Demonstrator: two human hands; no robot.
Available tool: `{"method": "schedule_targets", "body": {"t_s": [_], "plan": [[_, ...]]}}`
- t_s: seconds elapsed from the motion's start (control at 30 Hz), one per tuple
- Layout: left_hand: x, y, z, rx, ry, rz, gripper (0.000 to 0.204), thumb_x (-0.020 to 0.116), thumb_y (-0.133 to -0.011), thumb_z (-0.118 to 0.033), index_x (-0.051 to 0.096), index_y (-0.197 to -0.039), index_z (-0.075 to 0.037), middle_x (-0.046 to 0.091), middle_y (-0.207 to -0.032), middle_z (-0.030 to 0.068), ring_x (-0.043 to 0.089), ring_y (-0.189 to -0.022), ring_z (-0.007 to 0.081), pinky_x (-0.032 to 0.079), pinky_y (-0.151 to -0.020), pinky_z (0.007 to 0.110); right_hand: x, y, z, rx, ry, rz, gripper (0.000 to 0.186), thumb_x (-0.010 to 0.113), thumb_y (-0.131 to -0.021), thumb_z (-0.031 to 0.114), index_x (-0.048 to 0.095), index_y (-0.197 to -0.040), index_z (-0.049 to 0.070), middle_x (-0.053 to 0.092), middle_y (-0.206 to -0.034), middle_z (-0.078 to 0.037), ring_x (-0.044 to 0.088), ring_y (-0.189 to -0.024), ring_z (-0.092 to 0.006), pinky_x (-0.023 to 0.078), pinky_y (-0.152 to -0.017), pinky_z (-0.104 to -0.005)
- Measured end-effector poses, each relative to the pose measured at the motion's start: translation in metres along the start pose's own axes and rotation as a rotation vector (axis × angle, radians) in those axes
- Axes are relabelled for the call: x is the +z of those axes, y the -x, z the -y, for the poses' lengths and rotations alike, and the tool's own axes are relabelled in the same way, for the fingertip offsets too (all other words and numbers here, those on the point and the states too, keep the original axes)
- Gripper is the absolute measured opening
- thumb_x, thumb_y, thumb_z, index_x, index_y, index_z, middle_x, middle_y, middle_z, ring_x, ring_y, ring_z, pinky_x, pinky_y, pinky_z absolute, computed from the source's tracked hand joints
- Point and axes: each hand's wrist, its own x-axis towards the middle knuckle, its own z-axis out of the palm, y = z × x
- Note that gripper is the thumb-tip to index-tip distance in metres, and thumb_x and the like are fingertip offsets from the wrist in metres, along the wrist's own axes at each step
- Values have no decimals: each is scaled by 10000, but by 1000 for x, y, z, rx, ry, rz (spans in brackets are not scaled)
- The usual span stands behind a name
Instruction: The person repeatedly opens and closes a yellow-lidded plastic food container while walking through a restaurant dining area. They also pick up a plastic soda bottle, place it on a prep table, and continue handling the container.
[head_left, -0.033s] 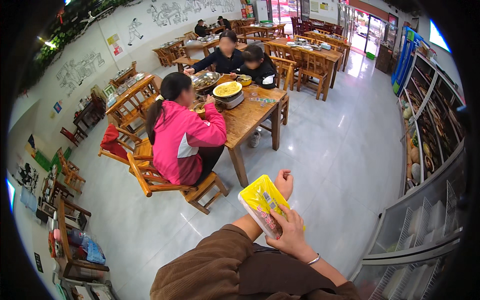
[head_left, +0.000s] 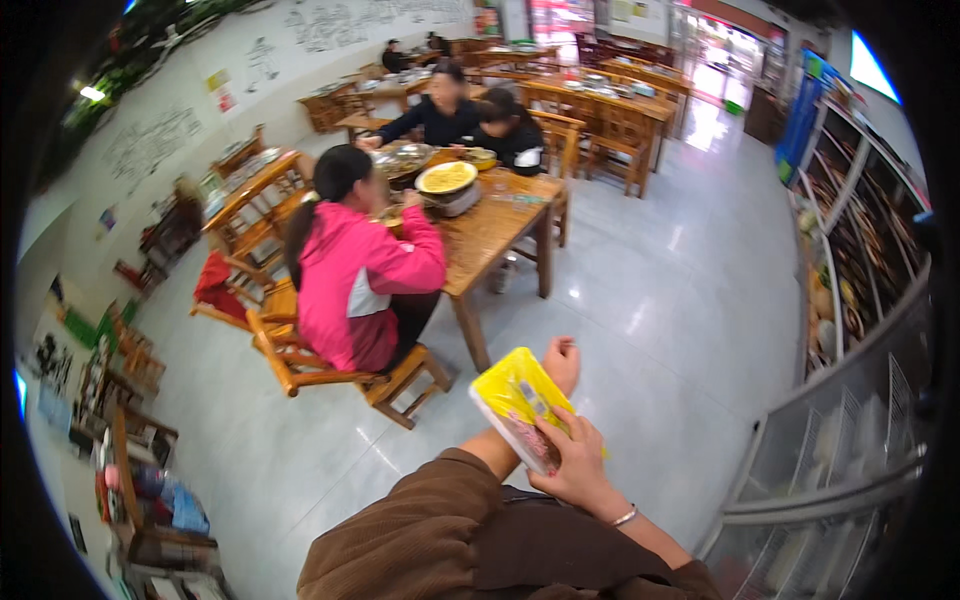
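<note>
Pack [head_left: 513, 392], yellow and white, lies over my left forearm [head_left: 487, 452], my right hand [head_left: 576, 465] closed on its near end; my left hand [head_left: 562, 362] curls loosely beyond, any contents hidden. Shiny pale floor [head_left: 650, 300] spreads around, three people [head_left: 335, 270] sit at a wooden tabletop [head_left: 483, 238] ahead

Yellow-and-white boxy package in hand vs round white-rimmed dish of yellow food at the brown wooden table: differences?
Shape: the package is rectangular; the dish is round.
Cover: the package looks film-wrapped; the dish is open.
Pose: the package is tilted under the right hand; the dish sits roughly level over the table.
Shared: both show yellow and white.
</note>
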Motion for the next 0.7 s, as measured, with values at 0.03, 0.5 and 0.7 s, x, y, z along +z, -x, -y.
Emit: {"method": "schedule_targets", "body": {"t_s": [0.03, 0.5, 0.7], "plan": [[-1, -6, 3, -11, 155, 0, 217, 558, -884, -159, 611, -1066, -53, 678, -963, 155, 646, -926, 271, 495, -857, 367, 7, -4, -4, -20, 4, 1, 751, 765, -561, 350, 594, -1262, 143, 501, -1298, -174, 485, -1135, -388, 371, -949, -501], [23, -86, 44, -1116, 615, 775, 37, 564, -836, -197, 572, -830, -233, 626, -788, -131, 612, -825, 54, 327, -832, 466, 76, -47, 50, 400, 158, -254, 806, 732, -591, 321, 505, -1358, 226, 343, -1439, -165, 338, -1257, -455, 272, -1010, -566], [16, -51, 74, -1260, 444, 933, 38, 553, -848, -199, 575, -851, -229, 623, -781, -128, 620, -806, 61, 328, -841, 467, 121, -48, 99, 573, 234, -396, 831, 745, -572, 309, 497, -1360, 219, 343, -1434, -163, 310, -1285, -460, 266, -1020, -576]]}}
